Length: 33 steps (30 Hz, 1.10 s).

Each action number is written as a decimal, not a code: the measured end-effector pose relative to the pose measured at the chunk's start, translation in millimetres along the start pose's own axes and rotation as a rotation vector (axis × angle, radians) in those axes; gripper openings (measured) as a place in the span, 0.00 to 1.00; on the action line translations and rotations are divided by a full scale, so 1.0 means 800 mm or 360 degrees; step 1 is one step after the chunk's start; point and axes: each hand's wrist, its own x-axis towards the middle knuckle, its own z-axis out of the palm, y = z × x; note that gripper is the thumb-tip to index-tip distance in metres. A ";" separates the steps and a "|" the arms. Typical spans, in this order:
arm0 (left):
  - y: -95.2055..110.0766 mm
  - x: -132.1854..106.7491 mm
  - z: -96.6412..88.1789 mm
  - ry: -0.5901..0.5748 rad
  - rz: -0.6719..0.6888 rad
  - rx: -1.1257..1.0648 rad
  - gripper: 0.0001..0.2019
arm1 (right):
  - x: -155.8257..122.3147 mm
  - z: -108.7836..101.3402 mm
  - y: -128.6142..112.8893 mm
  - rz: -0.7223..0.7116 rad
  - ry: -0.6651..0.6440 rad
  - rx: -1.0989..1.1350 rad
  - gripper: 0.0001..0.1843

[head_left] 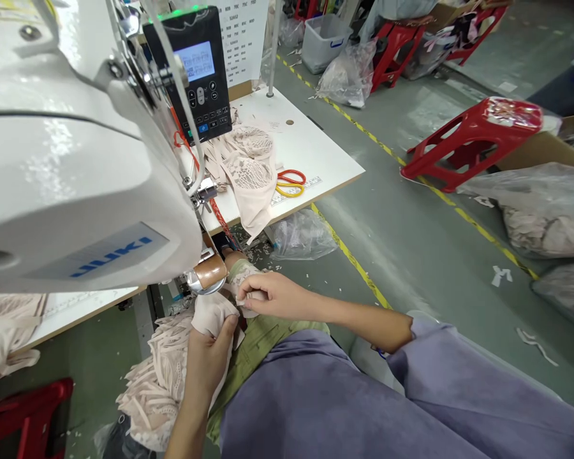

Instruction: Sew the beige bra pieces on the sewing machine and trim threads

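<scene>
A beige bra (213, 313) is bunched under the sewing head of a white JUKI sewing machine (90, 166). My left hand (209, 357) is closed on its near side, the thumb pressed along the cloth. My right hand (275, 294) pinches another fold of the pale fabric just to the right, fingers curled in. Both hands are close together, directly below the machine's round metal and copper-coloured end (209, 274). The machine hides part of the work, and I cannot see the needle.
A pile of beige bras (155, 382) hangs at lower left. On the white table (325, 162) lie more lace bras (253, 166) and red-yellow scissors (291, 183), beside a control panel (196, 76). Red stools (478, 140) and plastic bags (550, 210) stand on the floor.
</scene>
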 end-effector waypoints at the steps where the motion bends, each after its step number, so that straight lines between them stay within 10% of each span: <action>1: 0.002 0.001 -0.001 -0.0027 0.0006 -0.0026 0.13 | 0.000 0.000 -0.002 -0.0028 0.0020 -0.0071 0.07; 20: 0.013 0.000 -0.001 0.0088 -0.0100 0.0037 0.16 | 0.015 -0.021 -0.013 -0.0004 -0.0325 -0.0204 0.07; 33: 0.018 0.010 0.001 0.0125 -0.0375 -0.0597 0.13 | 0.019 -0.008 0.004 0.0600 -0.0485 0.0771 0.18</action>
